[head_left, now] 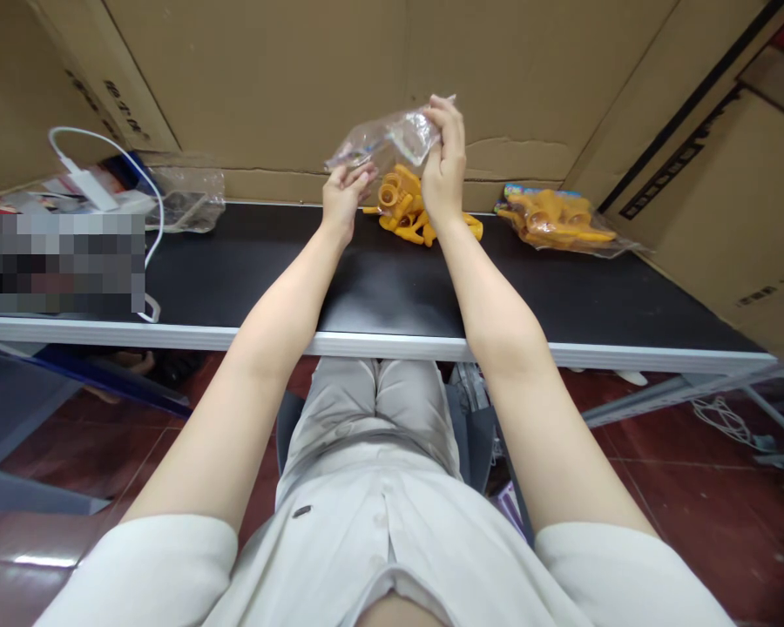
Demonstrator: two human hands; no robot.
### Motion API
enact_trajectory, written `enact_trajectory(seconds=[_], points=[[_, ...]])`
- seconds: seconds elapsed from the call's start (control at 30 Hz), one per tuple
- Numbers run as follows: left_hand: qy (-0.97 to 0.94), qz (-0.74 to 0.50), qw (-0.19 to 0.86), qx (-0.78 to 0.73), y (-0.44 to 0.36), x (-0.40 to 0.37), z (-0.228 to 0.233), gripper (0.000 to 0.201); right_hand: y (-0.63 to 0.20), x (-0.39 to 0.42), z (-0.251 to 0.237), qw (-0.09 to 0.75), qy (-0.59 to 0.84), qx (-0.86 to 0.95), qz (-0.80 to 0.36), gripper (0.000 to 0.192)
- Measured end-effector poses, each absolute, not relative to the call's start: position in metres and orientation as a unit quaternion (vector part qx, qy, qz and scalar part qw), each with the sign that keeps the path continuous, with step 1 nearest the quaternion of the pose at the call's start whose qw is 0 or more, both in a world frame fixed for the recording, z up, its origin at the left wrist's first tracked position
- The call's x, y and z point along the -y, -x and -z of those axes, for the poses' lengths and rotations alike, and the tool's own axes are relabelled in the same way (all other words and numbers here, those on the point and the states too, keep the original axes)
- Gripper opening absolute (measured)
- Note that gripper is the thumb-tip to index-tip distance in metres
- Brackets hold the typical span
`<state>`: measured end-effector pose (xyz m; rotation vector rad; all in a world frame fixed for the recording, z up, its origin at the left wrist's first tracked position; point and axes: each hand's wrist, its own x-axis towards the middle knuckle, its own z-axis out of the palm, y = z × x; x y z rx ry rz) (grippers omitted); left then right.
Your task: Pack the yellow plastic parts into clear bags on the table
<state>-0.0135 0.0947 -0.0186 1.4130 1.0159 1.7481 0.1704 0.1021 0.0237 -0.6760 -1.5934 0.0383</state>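
At upper centre, both your hands were clamped on the bag (385, 139): left hand (345, 193) at its lower edge, right hand (445, 161) pinching the top. Spreading the mouth wider above the toys (408, 209) would have helped.

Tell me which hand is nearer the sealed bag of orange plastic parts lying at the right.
Right. The right hand is just left of that sealed bag; the left hand is farther left.
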Motion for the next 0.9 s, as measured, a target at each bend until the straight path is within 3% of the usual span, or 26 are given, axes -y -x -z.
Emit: enact_trajectory(seconds=[0.17, 0.3, 0.4, 0.6, 0.77, 0.9], points=[[-0.56, -0.63, 0.345, -0.412, 0.005, -0.078, 0.019, 0.056, -0.177, -0.098, -0.032, 0.67, 0.302, 0.678, -0.019, 0.037], [-0.634, -0.525, 0.354, -0.443, 0.0, -0.061, 0.026, 0.039, -0.18, -0.1, -0.032, 0.704, 0.284, 0.647, 0.068, 0.042], [-0.687, -0.464, 0.341, -0.443, -0.003, -0.056, 0.029, 0.044, -0.181, -0.101, -0.029, 0.714, 0.277, 0.635, 0.098, 0.048], [-0.759, -0.396, 0.252, -0.451, -0.002, -0.066, 0.035, 0.041, -0.179, -0.098, -0.03, 0.716, 0.266, 0.64, 0.083, 0.052], [-0.802, -0.311, 0.195, -0.472, 0.001, -0.076, 0.048, 0.046, -0.179, -0.101, -0.03, 0.671, 0.375, 0.636, 0.063, 0.061], [-0.804, -0.314, 0.179, -0.473, 0.001, -0.083, 0.055, 0.045, -0.182, -0.115, -0.025, 0.686, 0.338, 0.643, 0.045, 0.061]])
